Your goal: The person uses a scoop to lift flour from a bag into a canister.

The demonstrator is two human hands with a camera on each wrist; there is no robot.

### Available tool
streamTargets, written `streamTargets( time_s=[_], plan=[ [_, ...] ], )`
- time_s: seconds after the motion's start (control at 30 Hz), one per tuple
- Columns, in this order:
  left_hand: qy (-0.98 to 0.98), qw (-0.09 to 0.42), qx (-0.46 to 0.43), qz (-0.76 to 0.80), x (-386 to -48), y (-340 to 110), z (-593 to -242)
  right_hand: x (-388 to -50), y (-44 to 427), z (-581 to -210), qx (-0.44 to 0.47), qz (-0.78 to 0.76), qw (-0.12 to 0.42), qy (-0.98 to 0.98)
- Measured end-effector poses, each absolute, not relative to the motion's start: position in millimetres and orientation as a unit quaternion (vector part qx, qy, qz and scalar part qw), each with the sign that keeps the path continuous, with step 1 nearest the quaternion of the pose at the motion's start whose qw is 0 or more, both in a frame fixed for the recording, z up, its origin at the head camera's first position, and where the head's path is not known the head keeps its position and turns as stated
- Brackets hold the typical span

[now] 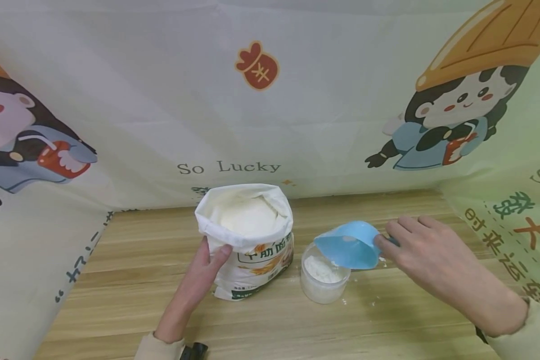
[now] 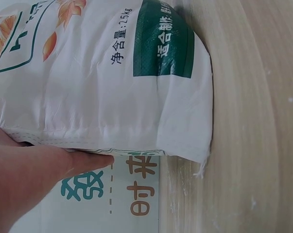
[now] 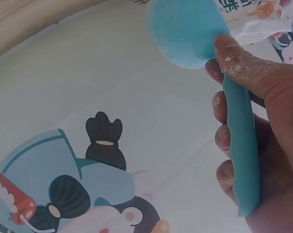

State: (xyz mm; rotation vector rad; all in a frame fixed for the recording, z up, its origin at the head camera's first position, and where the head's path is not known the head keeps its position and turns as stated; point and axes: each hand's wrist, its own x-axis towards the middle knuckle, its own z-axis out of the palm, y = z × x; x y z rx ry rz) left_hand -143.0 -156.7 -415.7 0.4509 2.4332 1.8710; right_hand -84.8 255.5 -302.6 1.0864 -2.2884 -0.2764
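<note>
An open white flour bag [image 1: 256, 265], its rim folded outward, stands on the wooden table with white flour [image 1: 252, 217] inside. My left hand [image 1: 202, 272] holds the bag's left side, thumb on the front below the rim; in the left wrist view a finger [image 2: 90, 160] lies along the bag's edge. My right hand [image 1: 432, 255] grips the handle of a blue scoop [image 1: 353, 245], seen clearly in the right wrist view with fingers curled round the handle [image 3: 242, 150]. The scoop is tilted above a clear round container [image 1: 324, 290] that has flour in it.
Small white specks of flour [image 1: 373, 303] lie on the wooden table [image 1: 270, 330] around the container. A printed cloth [image 1: 342, 100] with cartoon figures hangs behind the table and along both sides. Something black sits by the left sleeve [image 1: 159, 347].
</note>
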Motion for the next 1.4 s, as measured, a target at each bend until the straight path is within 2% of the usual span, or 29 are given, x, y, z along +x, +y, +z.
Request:
streamTargets(
  time_s=[0.43, 0.6, 0.8, 1.2, 1.4],
  plan=[
    [0.783, 0.005, 0.127, 0.609, -142, -159, -412, -90, 262, -309, 0.377, -0.054, 0.314, -0.870],
    [0.780, -0.007, 0.134, 0.612, -141, -161, -412, -89, 265, -301, 0.364, -0.026, 0.331, -0.870],
    [0.776, 0.007, 0.140, 0.614, -140, -162, -414, -90, 264, -287, 0.324, -0.005, 0.347, -0.880],
    [0.783, 0.026, 0.117, 0.610, -139, -159, -414, -107, 225, -275, 0.316, 0.030, 0.368, -0.874],
    [0.781, 0.022, 0.115, 0.614, -139, -158, -415, -118, 200, -268, 0.319, 0.041, 0.362, -0.875]
  ],
)
